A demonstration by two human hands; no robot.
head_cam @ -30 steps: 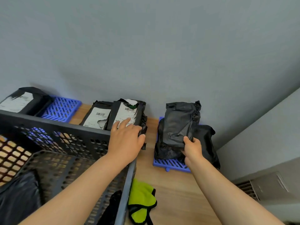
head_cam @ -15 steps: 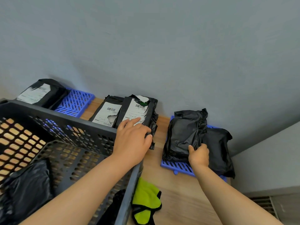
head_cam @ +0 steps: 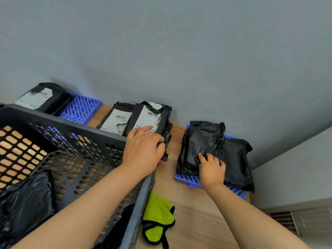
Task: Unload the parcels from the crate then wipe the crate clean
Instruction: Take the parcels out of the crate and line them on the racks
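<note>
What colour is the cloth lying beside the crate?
The cloth is lime green with black edging; head view.

Crate [head_cam: 62,123] cut off left/btm; txt on parcel [head_cam: 145,121] too small to read.

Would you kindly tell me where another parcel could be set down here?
The left blue mat is bare right of its parcel. Bare wood lies between the green cloth and the right mat. The right mat is crowded with two black parcels.
</note>
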